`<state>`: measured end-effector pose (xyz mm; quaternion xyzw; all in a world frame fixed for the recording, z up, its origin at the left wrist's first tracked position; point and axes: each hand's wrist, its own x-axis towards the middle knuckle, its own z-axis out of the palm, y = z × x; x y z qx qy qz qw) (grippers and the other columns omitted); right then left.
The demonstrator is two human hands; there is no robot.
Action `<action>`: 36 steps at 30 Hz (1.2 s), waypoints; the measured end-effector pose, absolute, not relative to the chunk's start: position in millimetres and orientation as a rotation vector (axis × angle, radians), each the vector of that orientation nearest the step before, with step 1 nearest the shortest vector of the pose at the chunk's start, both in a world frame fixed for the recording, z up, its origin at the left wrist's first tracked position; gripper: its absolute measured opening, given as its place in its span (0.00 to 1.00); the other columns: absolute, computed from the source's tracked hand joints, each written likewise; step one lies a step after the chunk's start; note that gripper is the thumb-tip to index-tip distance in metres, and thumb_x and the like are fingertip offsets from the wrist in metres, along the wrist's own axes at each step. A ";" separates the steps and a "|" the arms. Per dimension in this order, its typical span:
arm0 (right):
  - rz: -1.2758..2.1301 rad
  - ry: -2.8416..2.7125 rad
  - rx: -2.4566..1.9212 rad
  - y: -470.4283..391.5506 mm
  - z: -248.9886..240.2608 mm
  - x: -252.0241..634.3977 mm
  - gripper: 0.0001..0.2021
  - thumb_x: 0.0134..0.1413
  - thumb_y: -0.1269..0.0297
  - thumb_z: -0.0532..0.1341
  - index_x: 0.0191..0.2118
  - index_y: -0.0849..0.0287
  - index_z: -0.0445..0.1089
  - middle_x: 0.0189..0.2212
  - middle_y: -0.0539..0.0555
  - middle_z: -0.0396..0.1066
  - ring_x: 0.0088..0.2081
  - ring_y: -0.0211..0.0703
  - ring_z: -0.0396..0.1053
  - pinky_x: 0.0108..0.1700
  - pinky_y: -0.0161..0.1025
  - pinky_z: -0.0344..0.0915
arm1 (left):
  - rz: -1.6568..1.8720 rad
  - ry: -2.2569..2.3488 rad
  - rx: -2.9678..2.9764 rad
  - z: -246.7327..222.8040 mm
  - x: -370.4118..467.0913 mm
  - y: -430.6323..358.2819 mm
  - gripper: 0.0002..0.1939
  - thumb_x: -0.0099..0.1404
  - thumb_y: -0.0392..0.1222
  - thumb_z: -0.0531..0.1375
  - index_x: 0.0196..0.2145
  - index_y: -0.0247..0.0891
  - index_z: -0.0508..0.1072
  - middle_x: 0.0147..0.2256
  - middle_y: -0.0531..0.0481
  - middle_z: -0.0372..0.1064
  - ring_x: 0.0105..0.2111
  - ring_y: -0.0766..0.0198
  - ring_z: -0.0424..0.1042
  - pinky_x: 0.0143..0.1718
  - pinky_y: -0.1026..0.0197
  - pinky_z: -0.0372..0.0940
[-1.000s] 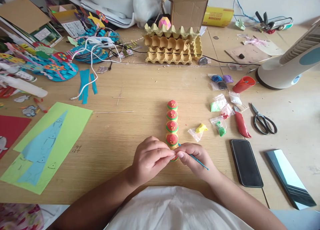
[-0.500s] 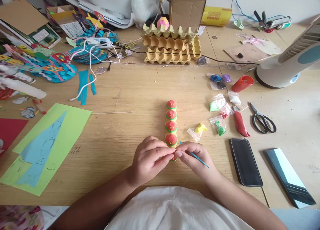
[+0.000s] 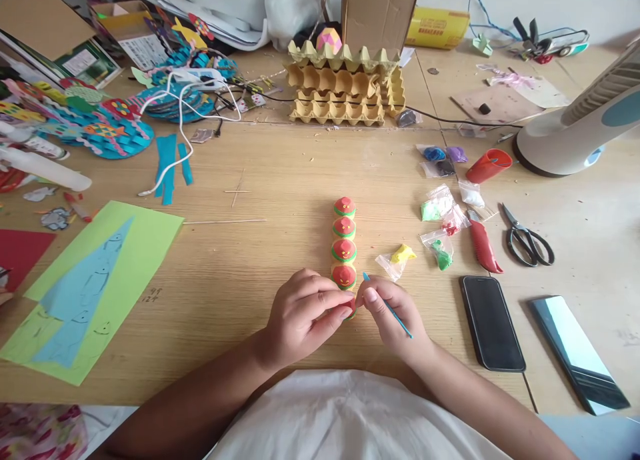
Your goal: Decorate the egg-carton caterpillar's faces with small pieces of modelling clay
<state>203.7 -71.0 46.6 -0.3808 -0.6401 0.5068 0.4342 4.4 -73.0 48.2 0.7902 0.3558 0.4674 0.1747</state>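
A strip of egg-carton cups stands lengthwise before me, each cup topped with red clay and ringed in green, with small yellow dots on the caps. My left hand is closed at the nearest cup, its thumb and fingers pinching the sides and covering most of it. In my right hand a thin blue clay modelling tool rests between thumb and fingers, its flat end pointing up and away. The right fingertips are close beside the same cup. Just beyond the right hand lies yellow clay on its plastic bag.
At right lie bags of coloured clay, a red cup, a red utility knife, scissors and two phones. Egg cartons are stacked behind. Green paper lies left; another person's fingers show at the left edge.
My right hand has drawn slightly back from the left fingertips, and the blue tool has tipped steeper. More of the nearest red cap shows. Fingers have appeared at the left edge.
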 end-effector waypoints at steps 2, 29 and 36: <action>1.244 -1.626 -0.931 -70.8 48.1 202.9 0.15 0.73 0.65 0.55 0.32 0.57 0.72 0.27 0.50 0.74 0.30 0.37 0.71 0.36 0.34 0.65 | 1.339 1.004 2.244 47.8 5.3 -73.2 0.11 0.65 0.31 0.67 0.46 0.37 0.78 0.37 0.48 0.79 0.34 0.63 0.72 0.38 0.58 0.69; 1.064 -1.830 -0.950 -75.4 51.3 203.1 0.13 0.71 0.66 0.55 0.37 0.56 0.76 0.27 0.53 0.73 0.31 0.43 0.67 0.36 0.42 0.63 | 1.353 1.033 2.255 55.1 6.9 -72.2 0.07 0.65 0.29 0.67 0.37 0.40 0.76 0.30 0.54 0.77 0.29 0.67 0.71 0.34 0.61 0.68; 1.383 -1.560 -1.008 -74.3 52.6 201.5 0.08 0.65 0.58 0.66 0.38 0.56 0.79 0.26 0.50 0.73 0.27 0.38 0.66 0.32 0.36 0.63 | 1.346 1.061 2.245 54.2 6.1 -72.3 0.08 0.64 0.30 0.67 0.39 0.41 0.77 0.32 0.53 0.78 0.30 0.66 0.72 0.35 0.61 0.69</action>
